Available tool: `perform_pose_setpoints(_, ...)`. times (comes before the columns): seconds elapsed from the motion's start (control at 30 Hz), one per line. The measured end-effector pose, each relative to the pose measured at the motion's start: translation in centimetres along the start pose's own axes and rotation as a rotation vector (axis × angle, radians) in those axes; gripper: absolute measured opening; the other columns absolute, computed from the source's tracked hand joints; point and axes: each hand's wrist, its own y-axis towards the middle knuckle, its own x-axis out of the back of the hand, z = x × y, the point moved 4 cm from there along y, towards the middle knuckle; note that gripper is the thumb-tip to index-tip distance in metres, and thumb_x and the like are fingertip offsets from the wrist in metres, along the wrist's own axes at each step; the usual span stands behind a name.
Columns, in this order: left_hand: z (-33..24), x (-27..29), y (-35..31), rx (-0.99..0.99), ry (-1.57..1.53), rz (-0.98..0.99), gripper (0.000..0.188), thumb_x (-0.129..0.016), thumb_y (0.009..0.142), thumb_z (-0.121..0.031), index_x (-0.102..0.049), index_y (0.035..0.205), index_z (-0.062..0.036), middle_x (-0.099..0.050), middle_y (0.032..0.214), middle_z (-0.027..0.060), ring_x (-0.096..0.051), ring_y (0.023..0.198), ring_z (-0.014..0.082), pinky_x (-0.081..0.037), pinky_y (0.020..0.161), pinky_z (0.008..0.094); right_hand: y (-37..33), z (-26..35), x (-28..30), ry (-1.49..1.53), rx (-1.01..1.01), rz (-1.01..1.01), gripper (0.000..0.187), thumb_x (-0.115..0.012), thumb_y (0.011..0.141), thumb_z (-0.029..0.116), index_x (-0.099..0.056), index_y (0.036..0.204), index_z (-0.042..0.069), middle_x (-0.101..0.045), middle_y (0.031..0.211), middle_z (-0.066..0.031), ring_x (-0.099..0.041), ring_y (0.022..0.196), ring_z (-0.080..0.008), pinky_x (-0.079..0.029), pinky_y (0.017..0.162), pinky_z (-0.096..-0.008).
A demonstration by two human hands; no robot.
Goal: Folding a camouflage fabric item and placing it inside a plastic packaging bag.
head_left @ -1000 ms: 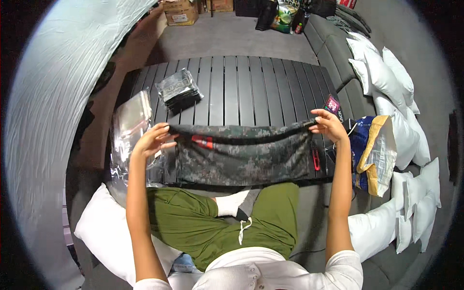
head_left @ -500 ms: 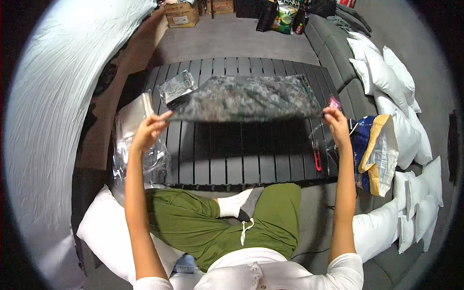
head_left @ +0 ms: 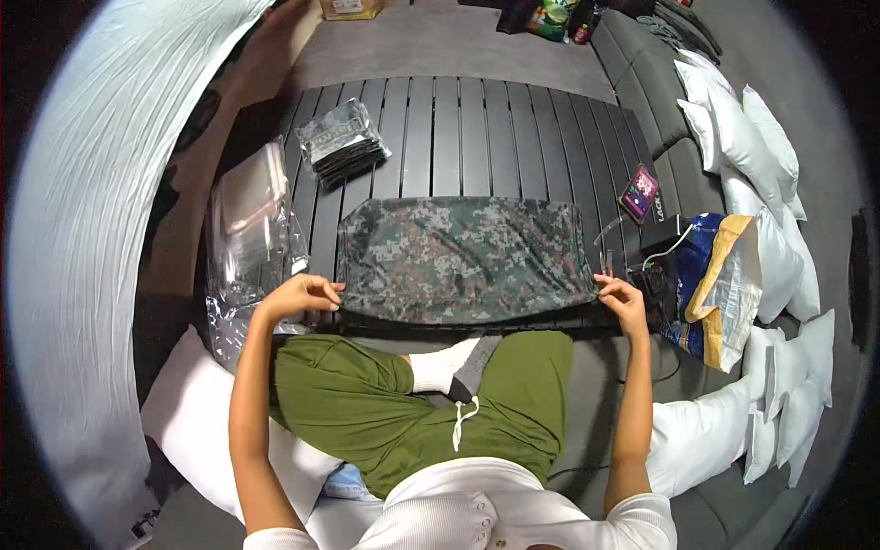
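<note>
A rectangular camouflage cloth point(head_left: 463, 261) in dark green, grey and brown lies spread along the near side of a black slatted table point(head_left: 449, 137). A few soft wrinkles cross it. Its near left corner is pinched between the thumb and fingers of my left hand point(head_left: 304, 295). At the near right corner my right hand point(head_left: 623, 301) grips the same cloth with its fingertips. Beyond the cloth's far left corner rests a stack of flat clear packets point(head_left: 343, 142) with dark contents.
Clear plastic bags point(head_left: 252, 215) cover the table's left side. On the right are a phone point(head_left: 640, 193) with a lit pink screen, a black box point(head_left: 662, 213) and a blue and yellow sack point(head_left: 720, 284). White pillows point(head_left: 701, 435) line the grey sofa.
The cloth, stretched in the air half a second ago, has come down toward me and now lies on the table. Both hands moved nearer with it, keeping hold of its corners.
</note>
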Motion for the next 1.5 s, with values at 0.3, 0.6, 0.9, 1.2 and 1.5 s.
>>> perform_pose_setpoints(0.3, -2.1, 0.3, -0.6, -0.077, 0.012, -0.26, 0.01, -0.065, 0.076, -0.006, -0.064, 0.086, -0.0032, -0.063, 0.087, 0.0055, -0.056, 0.079, 0.0086, -0.043, 0.069, 0.0222, 1.6, 0.9, 0.7, 0.123, 0.043, -0.016, 0.005, -0.057, 0.076, -0.005, -0.059, 0.078, -0.001, -0.055, 0.076, -0.0024, -0.055, 0.075, -0.0128, -0.042, 0.09, -0.0314)
perform_pose_setpoints(0.6, -9.1, 7.5, 4.6, -0.354, -0.614, -0.519, 0.024, -0.06, 0.083, -0.011, -0.052, 0.105, -0.0055, -0.055, 0.102, 0.008, -0.06, 0.091, 0.0256, -0.053, 0.077, 0.0364, 15.7, 7.6, 0.2, -0.114, -0.096, -0.164, 0.013, -0.061, 0.08, 0.013, -0.061, 0.093, 0.012, -0.054, 0.074, 0.0077, -0.046, 0.062, -0.0013, -0.034, 0.047, -0.0167)
perform_pose_setpoints(0.9, -15.8, 9.0, 2.5, -0.678, -0.616, -0.481, 0.021, -0.06, 0.083, -0.008, -0.054, 0.102, -0.0026, -0.058, 0.105, 0.0126, -0.058, 0.099, 0.0261, -0.046, 0.09, 0.0439, 16.7, 14.9, 3.1, 0.115, 0.226, -0.281, 0.016, -0.057, 0.083, 0.006, -0.059, 0.099, 0.004, -0.057, 0.089, -0.0003, -0.054, 0.079, -0.0076, -0.049, 0.069, -0.0246)
perform_pose_setpoints(1.2, -4.6, 2.7, 0.6, -0.325, -0.515, -0.422, 0.009, -0.06, 0.078, 0.002, -0.054, 0.083, -0.0016, -0.054, 0.117, 0.0179, -0.047, 0.059, 0.0069, -0.04, 0.05, 0.0158, 6.3, 5.5, 1.5, -0.175, 0.09, -0.152, 0.006, -0.059, 0.079, 0.005, -0.06, 0.084, 0.002, -0.058, 0.082, 0.0006, -0.052, 0.077, -0.0074, -0.042, 0.071, -0.0212)
perform_pose_setpoints(1.5, -0.8, -1.7, -0.1, -0.025, -0.385, -0.145, 0.007, -0.06, 0.081, -0.001, -0.057, 0.087, -0.0027, -0.05, 0.124, 0.0138, -0.059, 0.093, 0.0191, -0.05, 0.078, 0.0318, 0.6, 0.9, 1.8, -0.031, -0.185, -0.129, 0.005, -0.06, 0.08, 0.005, -0.061, 0.084, 0.003, -0.057, 0.067, -0.0001, -0.05, 0.052, -0.0069, -0.036, 0.045, -0.0174)
